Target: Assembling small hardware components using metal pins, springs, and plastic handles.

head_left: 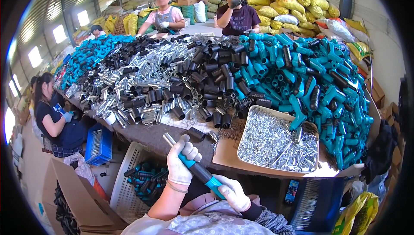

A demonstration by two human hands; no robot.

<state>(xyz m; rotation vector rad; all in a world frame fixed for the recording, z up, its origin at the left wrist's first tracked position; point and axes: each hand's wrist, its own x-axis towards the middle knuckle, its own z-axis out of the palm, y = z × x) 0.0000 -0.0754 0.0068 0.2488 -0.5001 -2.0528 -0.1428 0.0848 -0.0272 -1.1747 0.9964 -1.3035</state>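
Note:
Across my lap I hold a teal-and-black tool handle (201, 173) at a slant, a bright metal tube sticking out of its upper end. My left hand (180, 162), in a white glove, is wrapped round the upper part below the tube. At the lower teal end, my right hand (233, 192), also gloved, closes round the handle. Just beyond the left hand, a loose black sleeve (197, 133) lies at the table's near edge. A shallow tray (319, 159) of small shiny metal parts rests on cardboard, ahead and to the right.
Heaped on the table are metal parts (148, 62), black sleeves (211, 89) and teal handles (332, 101). Below stand a white basket (123, 179) of handles, a cardboard box (82, 196) and a blue crate (98, 142). Two people (236, 17) (164, 17) are across the table; another (49, 110) sits left.

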